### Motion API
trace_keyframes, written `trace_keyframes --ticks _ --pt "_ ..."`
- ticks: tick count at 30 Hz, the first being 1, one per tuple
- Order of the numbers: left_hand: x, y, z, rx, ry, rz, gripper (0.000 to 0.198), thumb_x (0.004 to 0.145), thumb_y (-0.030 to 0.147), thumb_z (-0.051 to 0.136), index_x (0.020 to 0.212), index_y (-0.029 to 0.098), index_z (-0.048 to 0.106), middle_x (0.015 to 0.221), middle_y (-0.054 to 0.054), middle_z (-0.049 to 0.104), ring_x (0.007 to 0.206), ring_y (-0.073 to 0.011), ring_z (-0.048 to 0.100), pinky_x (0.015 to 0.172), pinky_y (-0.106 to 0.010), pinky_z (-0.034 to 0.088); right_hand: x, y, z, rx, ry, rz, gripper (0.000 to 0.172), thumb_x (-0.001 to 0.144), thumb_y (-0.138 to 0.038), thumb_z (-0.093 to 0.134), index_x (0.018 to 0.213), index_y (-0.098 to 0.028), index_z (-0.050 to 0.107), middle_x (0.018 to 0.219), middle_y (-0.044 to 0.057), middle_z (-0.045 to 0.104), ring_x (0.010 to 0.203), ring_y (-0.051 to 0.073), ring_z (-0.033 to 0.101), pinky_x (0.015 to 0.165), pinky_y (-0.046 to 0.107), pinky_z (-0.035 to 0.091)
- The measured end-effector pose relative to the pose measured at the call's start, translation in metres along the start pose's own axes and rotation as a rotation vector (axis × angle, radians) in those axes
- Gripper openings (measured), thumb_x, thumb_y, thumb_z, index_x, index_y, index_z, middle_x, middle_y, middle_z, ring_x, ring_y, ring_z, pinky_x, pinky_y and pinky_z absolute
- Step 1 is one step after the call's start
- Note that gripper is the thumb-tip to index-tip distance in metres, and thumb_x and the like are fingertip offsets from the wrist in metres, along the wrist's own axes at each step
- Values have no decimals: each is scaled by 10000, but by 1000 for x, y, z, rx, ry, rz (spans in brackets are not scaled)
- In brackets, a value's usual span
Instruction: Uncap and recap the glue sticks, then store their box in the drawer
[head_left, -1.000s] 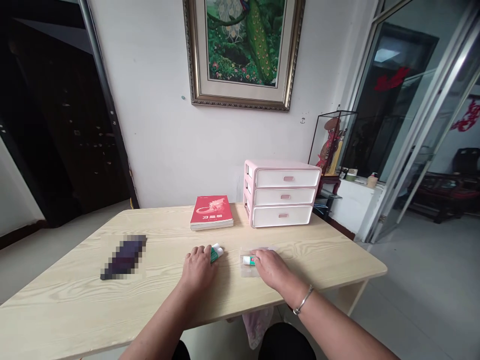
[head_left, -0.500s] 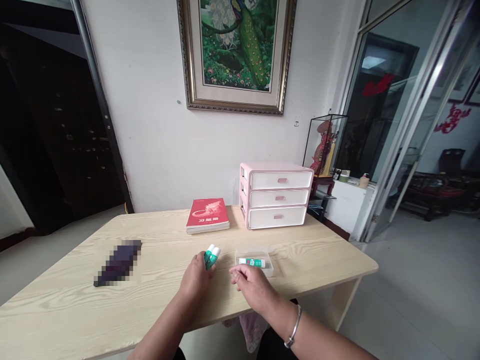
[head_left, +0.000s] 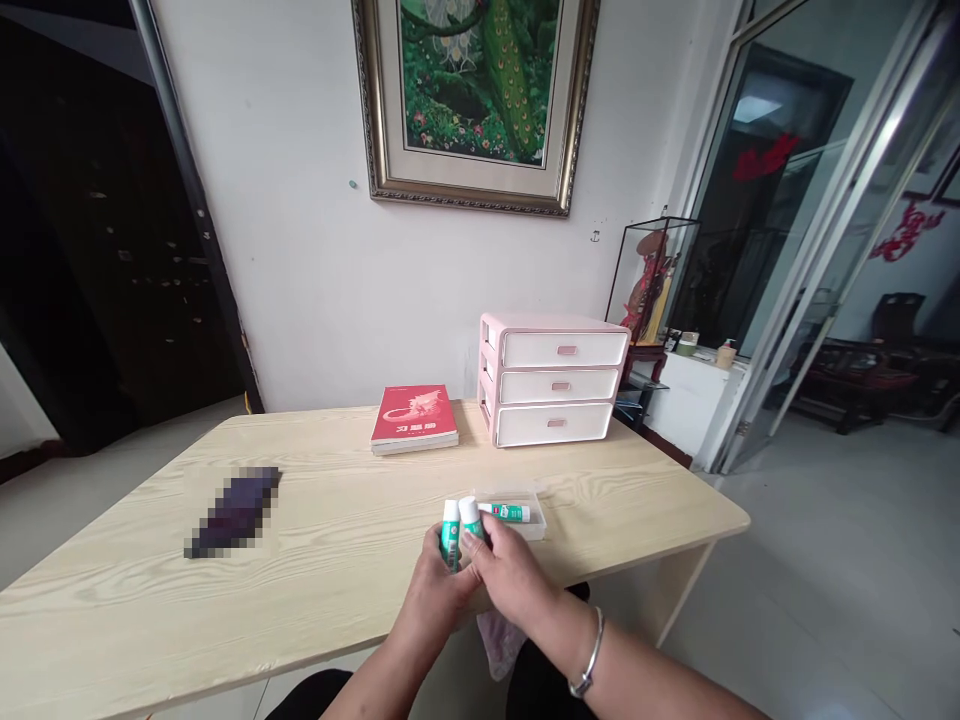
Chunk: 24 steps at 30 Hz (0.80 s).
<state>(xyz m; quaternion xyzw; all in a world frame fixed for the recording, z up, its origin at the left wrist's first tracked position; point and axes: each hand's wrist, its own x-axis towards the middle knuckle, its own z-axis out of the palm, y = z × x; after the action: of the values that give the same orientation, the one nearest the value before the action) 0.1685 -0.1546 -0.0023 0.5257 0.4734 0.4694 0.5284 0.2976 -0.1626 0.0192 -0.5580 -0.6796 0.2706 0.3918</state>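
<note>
Two green glue sticks with white caps are held upright, side by side, over the table's front edge. My left hand (head_left: 436,588) is closed around the left glue stick (head_left: 450,535). My right hand (head_left: 514,572) grips the right glue stick (head_left: 471,515) between thumb and fingers, and the two hands touch. Just behind my right hand, a clear plastic box (head_left: 535,528) stands on the table. A third glue stick (head_left: 510,513) lies on its side in it, its left end partly covered by my hand.
Red books (head_left: 414,418) lie stacked toward the back of the wooden table (head_left: 322,560). Right of them stands a pink and white drawer unit (head_left: 556,385). A dark blurred-out object (head_left: 236,510) lies at the left. The table's front edge runs under my forearms.
My left hand has moved right with the two glue sticks to meet my right hand. My right hand, empty before, has taken hold of one of them.
</note>
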Motion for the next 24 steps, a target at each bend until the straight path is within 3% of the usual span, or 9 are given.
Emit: trace_keyframes --ticks 5,9,19,24 --pt "-1 -2 -6 -169 -40 -166 458 716 540 682 987 219 499 591 94 436 468 -82 398 469 -208 327 12 9 -50 -628 4 -223 302 939 -246 516 1235 -246 577 1100 99 646 1051 254 560 928 354 392" --pt "-2 -3 -12 -266 -13 -196 376 720 500 677 909 223 507 610 75 459 498 -78 412 475 -197 331 22 22 -61 -853 -82 -266 271 944 -219 504 1197 -244 597 1015 94 640 981 247 558 872 348 389" --pt "-2 -1 -19 -387 -3 -229 348 713 477 698 854 211 524 645 61 478 491 -71 424 470 -202 347 26 31 -48 -829 -41 -247 316 960 -209 437 1237 -200 589 1070 124 647 1059 259 552 972 390 374" --pt "-8 -1 -12 -473 -35 -182 422 753 572 683 918 195 590 807 0 604 641 -116 561 585 -239 447 -6 9 -29 -493 41 -250 295 988 -247 389 1128 -195 643 1106 106 668 1084 235 575 998 379 408"
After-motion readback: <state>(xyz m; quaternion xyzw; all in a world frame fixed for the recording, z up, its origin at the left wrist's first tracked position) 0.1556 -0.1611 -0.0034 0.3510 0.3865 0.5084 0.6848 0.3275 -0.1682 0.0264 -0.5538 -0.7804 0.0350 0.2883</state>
